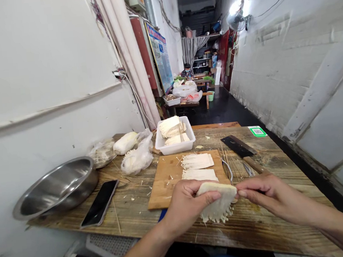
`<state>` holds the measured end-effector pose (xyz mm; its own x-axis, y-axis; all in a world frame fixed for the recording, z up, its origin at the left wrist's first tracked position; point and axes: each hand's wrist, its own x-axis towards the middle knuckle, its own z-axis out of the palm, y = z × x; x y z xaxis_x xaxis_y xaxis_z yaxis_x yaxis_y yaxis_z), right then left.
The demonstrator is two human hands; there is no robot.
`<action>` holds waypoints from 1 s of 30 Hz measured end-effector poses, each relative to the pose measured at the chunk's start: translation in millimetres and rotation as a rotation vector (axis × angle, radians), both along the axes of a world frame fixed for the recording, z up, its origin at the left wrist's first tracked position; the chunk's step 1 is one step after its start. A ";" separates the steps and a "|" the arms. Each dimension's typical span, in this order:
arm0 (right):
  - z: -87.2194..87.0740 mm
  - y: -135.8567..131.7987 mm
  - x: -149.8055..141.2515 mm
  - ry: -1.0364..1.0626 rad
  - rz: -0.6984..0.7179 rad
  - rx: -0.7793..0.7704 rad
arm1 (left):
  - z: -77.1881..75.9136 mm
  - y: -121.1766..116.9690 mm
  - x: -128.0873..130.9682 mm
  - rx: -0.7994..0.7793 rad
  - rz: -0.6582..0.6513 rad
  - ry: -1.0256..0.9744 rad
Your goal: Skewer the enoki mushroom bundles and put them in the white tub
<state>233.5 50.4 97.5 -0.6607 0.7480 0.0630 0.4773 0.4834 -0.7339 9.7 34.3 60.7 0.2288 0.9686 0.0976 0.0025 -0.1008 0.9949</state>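
Left hand point(184, 203), enoki bunch point(219, 206), between thumb and fingers

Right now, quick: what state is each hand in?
Left hand: closed, holding the enoki bundle.
Right hand: closed, thumb and fingers pinched at the bundle's edge; what they grip cannot be told.

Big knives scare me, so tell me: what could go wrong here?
The cleaver lies bare beyond the right hand, so a careless reach might cut it. The phone sits near the front edge of the table and could be knocked off. The mushroom bunch in the left hand might shed bits.
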 end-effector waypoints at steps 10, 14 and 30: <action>1.3 -4.2 3.1 -0.028 -0.032 0.023 | 10.6 -4.8 -12.1 0.095 0.080 0.060; -1.0 -5.7 5.4 0.029 -0.039 0.137 | 9.0 -2.9 -10.1 0.081 0.064 0.053; -14.6 2.9 5.0 0.028 0.014 0.185 | 9.4 -10.3 4.3 0.090 0.002 -0.044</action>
